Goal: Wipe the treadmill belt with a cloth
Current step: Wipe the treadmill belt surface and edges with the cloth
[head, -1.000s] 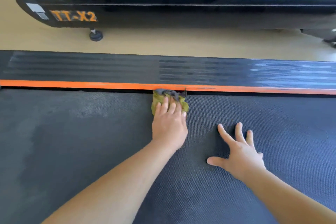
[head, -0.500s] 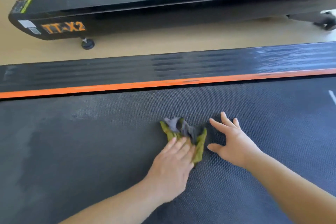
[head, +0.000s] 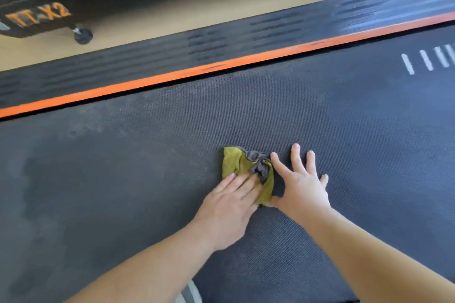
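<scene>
A dark grey, finely textured treadmill belt fills the view, edged on its far side by an orange strip. On it lies a crumpled olive-green and grey cloth, the left hand pressing flat on it and the right hand spread flat just beside. Short white stripes mark the belt at far right.

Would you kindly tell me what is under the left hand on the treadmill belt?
The left hand presses the green-and-grey cloth onto the belt. How far the cloth reaches beneath the palm is hidden.
</scene>
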{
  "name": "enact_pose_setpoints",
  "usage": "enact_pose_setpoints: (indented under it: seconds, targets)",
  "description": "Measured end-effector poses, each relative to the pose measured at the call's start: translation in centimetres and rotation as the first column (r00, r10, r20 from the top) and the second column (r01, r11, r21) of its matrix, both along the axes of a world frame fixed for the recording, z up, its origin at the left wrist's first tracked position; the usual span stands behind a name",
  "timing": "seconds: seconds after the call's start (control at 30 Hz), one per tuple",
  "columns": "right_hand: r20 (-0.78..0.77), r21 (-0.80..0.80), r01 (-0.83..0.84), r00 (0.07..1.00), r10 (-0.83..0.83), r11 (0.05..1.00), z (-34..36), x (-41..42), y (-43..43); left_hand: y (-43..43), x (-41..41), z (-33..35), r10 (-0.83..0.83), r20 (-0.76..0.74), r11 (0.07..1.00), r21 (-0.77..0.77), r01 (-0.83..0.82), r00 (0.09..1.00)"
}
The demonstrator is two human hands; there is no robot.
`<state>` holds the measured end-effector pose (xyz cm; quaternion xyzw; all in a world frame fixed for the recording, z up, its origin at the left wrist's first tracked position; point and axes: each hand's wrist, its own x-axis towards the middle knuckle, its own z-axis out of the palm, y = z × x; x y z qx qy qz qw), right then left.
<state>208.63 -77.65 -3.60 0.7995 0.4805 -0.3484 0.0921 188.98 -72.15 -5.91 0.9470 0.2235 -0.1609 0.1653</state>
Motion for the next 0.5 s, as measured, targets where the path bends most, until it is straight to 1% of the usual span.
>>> enact_pose_setpoints:
  seconds: [0.03, 0.07, 0.1, 0.13, 0.17, 0.2, 0.23, 0.27, 0.37, 0.43, 0.5]
  targets:
    - [-0.025, -0.017, 0.005, 1.0, -0.006, 1.0, 0.1, 0.4, 0.0, 0.6, -0.4, -0.4, -0.011, -0.002, 0.999, 0.049, 0.011, 1.0]
    - [-0.05, -0.043, 0.005, 0.999, -0.008, 0.999, 0.3, 1.0, 0.1, 1.4, -0.8, -0.7, 0.027, -0.016, 0.995, 0.092, -0.025, 1.0]
    - [-0.069, -0.072, -0.002, 0.998, -0.003, 0.997, 0.6, 1.4, 0.0, 2.3, -1.3, -0.8, 0.12, -0.035, 0.984, 0.138, -0.114, 0.992]
    - [-0.081, -0.097, -0.011, 0.997, 0.003, 0.995, 0.8, 1.9, 0.0, 3.1, -1.6, -0.6, 0.252, -0.06, 0.956, 0.169, -0.239, 0.966]
    - [-0.088, -0.117, -0.013, 0.996, 0.003, 0.993, 1.1, 2.1, 0.0, 3.5, -1.4, -0.4, 0.379, -0.092, 0.918, 0.168, -0.361, 0.921]
    - [-0.09, -0.129, -0.012, 0.996, 0.001, 0.992, 1.2, 2.2, -0.1, 3.4, -0.9, 0.0, 0.466, -0.127, 0.882, 0.149, -0.447, 0.876]
    - [-0.084, -0.128, -0.01, 0.997, 0.0, 0.992, 1.1, 2.1, -0.1, 3.0, -0.3, 0.3, 0.504, -0.147, 0.863, 0.118, -0.49, 0.851]
    - [-0.069, -0.122, -0.007, 0.998, -0.001, 0.993, 1.1, 1.9, -0.1, 2.3, 0.3, 0.7, 0.487, -0.161, 0.874, 0.082, -0.48, 0.859]
    - [-0.029, -0.115, -0.003, 1.0, 0.0, 0.993, 0.7, 0.9, -0.3, 1.5, 0.7, 1.8, 0.309, -0.219, 0.94, -0.08, -0.332, 0.926]
    - [-0.014, -0.079, 0.019, 1.0, -0.02, 0.997, 0.4, 0.8, -0.3, 3.1, 0.7, 2.0, 0.245, -0.282, 0.947, -0.134, -0.29, 0.928]
    - [-0.014, -0.102, 0.015, 1.0, -0.017, 0.995, 0.8, 1.0, -0.2, 4.4, 0.7, 2.1, 0.161, -0.337, 0.961, -0.161, -0.225, 0.928]
